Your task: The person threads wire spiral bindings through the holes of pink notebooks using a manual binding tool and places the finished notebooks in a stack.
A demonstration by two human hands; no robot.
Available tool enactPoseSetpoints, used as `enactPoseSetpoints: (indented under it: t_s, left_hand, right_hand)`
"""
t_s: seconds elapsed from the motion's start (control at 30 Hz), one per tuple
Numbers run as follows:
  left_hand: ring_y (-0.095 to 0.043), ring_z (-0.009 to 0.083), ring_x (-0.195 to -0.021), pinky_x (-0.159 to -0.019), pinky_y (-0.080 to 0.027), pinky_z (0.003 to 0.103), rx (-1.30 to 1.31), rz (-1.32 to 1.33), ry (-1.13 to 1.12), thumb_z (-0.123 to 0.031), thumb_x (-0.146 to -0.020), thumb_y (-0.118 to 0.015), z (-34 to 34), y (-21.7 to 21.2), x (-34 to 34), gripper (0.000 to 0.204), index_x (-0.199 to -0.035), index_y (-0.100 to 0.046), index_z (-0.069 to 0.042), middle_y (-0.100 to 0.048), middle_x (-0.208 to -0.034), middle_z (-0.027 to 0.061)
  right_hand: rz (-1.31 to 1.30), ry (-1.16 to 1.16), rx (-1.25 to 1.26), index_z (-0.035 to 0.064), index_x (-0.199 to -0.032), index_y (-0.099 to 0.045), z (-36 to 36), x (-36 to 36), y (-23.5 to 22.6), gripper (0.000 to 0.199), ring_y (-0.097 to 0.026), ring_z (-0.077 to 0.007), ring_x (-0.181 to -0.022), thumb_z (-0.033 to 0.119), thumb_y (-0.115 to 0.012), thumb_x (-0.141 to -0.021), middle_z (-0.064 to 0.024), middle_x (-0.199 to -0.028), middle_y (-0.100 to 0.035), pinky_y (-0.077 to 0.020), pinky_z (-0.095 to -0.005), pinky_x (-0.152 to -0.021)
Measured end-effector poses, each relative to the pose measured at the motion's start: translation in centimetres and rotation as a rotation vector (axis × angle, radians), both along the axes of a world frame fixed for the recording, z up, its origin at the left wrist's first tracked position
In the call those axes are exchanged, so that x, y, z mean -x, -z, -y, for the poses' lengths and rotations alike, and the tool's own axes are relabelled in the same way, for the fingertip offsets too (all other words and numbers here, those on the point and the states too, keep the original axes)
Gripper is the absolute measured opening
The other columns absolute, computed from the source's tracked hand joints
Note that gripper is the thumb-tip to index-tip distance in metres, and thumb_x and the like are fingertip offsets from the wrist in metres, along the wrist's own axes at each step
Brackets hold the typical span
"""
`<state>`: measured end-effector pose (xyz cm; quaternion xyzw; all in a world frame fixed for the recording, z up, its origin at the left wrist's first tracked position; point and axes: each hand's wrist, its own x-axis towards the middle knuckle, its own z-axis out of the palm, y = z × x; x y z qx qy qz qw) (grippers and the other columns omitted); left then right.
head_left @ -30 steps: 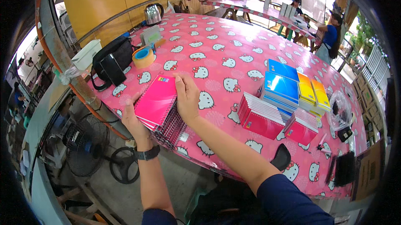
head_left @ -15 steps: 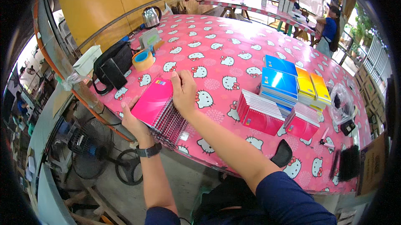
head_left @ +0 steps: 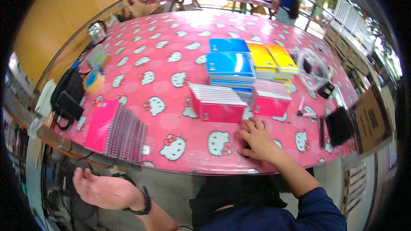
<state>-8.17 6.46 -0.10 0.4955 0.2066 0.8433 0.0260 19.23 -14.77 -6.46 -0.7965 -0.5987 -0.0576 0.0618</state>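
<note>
A stack of pink spiral-bound notebooks [head_left: 100, 130] lies fanned at the table's left front, its coils facing right. My left hand [head_left: 107, 190] is off the table's front edge below that stack, palm up, fingers loosely apart and holding nothing. Palm down, my right hand [head_left: 259, 141] rests on the table with fingers spread, just in front of two rows of pink notebooks [head_left: 222, 109]. Whatever lies under its palm is hidden. Behind those rows are piles of blue notebooks [head_left: 229, 64] and yellow notebooks [head_left: 261, 55].
A tape roll [head_left: 93, 82], a black bag [head_left: 68, 94] and a kettle [head_left: 97, 31] line the left side. To the right are clear plastic wrap [head_left: 314, 70], a black bristly bundle [head_left: 339, 127] and a cardboard box [head_left: 370, 121]. People sit and stand by a far table.
Both hands have let go of the pink spiral stack, which now lies on the table. My left hand dropped back past the edge; my right hand moved right. The view turned right.
</note>
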Motion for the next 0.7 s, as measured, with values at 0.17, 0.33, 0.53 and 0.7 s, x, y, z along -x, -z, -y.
enactPoseSetpoints:
  t_s: [0.17, 0.33, 0.53, 0.7]
  left_hand:
    - [-0.044, 0.0247, -0.105, -0.092, -0.035, 0.040, 0.198, -0.398, 0.514, -0.008, -0.075, -0.061, 5.6, 5.2, -8.3, 0.019, -0.092, -0.054, -0.004, -0.045, -0.110, 0.0128]
    - [-0.047, 0.0237, -0.102, -0.092, -0.036, 0.037, 0.284, -0.559, 0.687, -0.003, -0.077, -0.059, 9.5, 6.6, -10.6, 0.017, -0.094, -0.055, -0.003, -0.050, -0.109, 0.0136]
    - [-0.047, 0.0224, -0.104, -0.096, -0.034, 0.037, 0.372, -0.726, 0.822, -0.005, -0.078, -0.062, 10.9, 6.1, -13.1, 0.022, -0.099, -0.058, -0.002, -0.050, -0.110, 0.0120]
    - [-0.049, 0.0193, -0.107, -0.092, -0.040, 0.034, 0.489, -0.545, 1.039, -0.005, -0.078, -0.065, 13.3, 3.9, -16.9, 0.033, -0.109, -0.054, 0.000, -0.051, -0.117, 0.0135]
  right_hand:
    - [0.035, 0.245, -0.259, 0.0092, -0.100, -0.057, 5.3, -5.1, 2.5, 0.037, -0.042, -0.0315, -0.112, 0.024, -0.069, -0.067, -0.0107, -0.114, -0.052, -0.0331, -0.0508, -0.089]
    - [0.129, 0.230, -0.636, 0.0090, -0.096, -0.058, 4.0, -11.2, -0.5, 0.028, -0.048, -0.0280, -0.105, 0.012, -0.066, -0.069, -0.0082, -0.104, -0.056, -0.0353, -0.0424, -0.087]
    - [0.203, 0.222, -0.677, 0.0070, -0.088, -0.059, 4.3, -14.4, -0.7, 0.022, -0.054, -0.0267, -0.092, 0.007, -0.067, -0.068, -0.0077, -0.087, -0.058, -0.0393, -0.0404, -0.079]
    - [-0.275, -0.070, -0.750, 0.0057, -0.088, -0.061, 6.6, -6.4, -4.7, 0.019, -0.058, -0.0306, -0.078, 0.003, -0.066, -0.069, -0.0102, -0.079, -0.059, -0.0477, -0.0398, -0.070]
